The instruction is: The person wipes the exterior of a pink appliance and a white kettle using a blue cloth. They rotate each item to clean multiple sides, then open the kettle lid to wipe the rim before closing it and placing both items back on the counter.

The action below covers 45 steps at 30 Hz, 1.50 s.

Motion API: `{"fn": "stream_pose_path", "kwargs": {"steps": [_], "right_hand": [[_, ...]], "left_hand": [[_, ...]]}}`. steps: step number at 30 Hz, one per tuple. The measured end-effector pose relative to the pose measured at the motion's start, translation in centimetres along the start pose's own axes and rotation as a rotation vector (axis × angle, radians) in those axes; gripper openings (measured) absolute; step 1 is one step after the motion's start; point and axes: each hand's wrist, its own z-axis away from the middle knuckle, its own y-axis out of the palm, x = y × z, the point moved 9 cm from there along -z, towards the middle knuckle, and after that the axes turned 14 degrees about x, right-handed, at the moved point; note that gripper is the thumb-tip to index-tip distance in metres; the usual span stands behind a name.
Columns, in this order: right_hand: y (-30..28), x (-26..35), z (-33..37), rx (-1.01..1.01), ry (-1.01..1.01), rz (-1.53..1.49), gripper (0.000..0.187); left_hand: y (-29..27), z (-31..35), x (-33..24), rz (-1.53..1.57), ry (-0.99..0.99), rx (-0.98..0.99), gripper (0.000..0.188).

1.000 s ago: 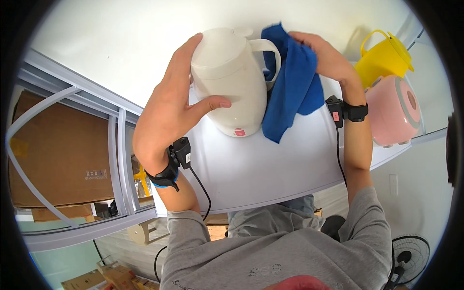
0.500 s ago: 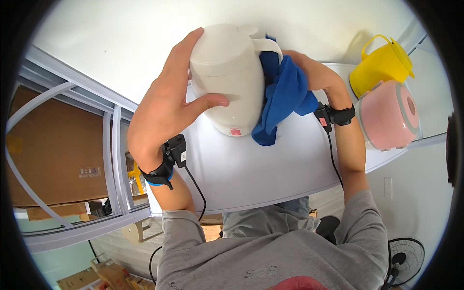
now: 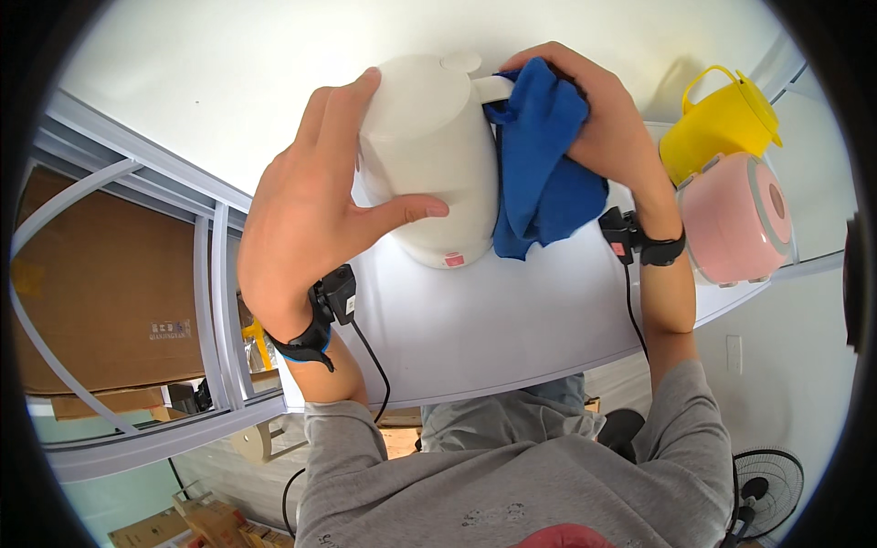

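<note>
A white kettle (image 3: pixel 429 173) with a lid, a round lid tab and a side handle (image 3: pixel 493 89) is tilted above the white table. My left hand (image 3: pixel 311 183) grips its left side, thumb across the front and fingers along the far side, some hidden. At the handle, my right hand (image 3: pixel 607 119) clutches a blue cloth (image 3: pixel 544 164). The cloth wraps the handle's outer part and hangs down beside the body, hiding most of the handle and some of my right fingertips. A small red-and-white label shows low on the kettle.
On the table (image 3: pixel 475 338), to the right, stand a yellow pitcher (image 3: pixel 722 132) and a pink lunch box (image 3: pixel 731 219). A white wall rises behind. Window frames (image 3: pixel 219 301) border the left, with a cardboard box (image 3: pixel 100 283) beyond. Cables hang from both wrist straps.
My right hand has come from behind the handle to its top, bringing the cloth along. The kettle has tipped and shifted slightly towards me, my left hand still on it.
</note>
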Motion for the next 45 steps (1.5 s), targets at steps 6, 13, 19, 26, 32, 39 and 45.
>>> {"fn": "stream_pose_path", "kwargs": {"steps": [6,13,19,26,32,39,45], "right_hand": [[3.3,-2.3,0.1,0.002,0.305,-0.088,0.037],[6.0,-6.2,1.8,0.319,0.487,-0.148,0.034],[4.6,-5.9,1.5,0.429,0.371,-0.071,0.042],[-1.0,-1.0,0.8,-0.001,0.132,-0.009,0.047],[0.9,3.2,-0.4,-0.106,-0.191,0.078,0.056],[5.8,-5.5,1.3,0.358,0.532,-0.175,0.046],[5.8,-7.2,2.8,0.504,0.577,-0.026,0.035]], "left_hand": [[0.3,0.2,-1.3,-0.102,-0.052,-0.021,0.116],[0.6,0.2,-1.3,-0.095,-0.051,-0.046,0.117],[0.3,0.3,-1.4,-0.079,-0.061,-0.044,0.118],[0.5,0.2,-1.8,-0.094,-0.066,-0.035,0.118],[0.7,0.4,-1.5,-0.088,-0.065,-0.036,0.117],[0.6,0.5,-1.6,-0.072,-0.053,-0.05,0.116],[0.6,0.4,-1.5,-0.051,-0.066,-0.047,0.116]]}}
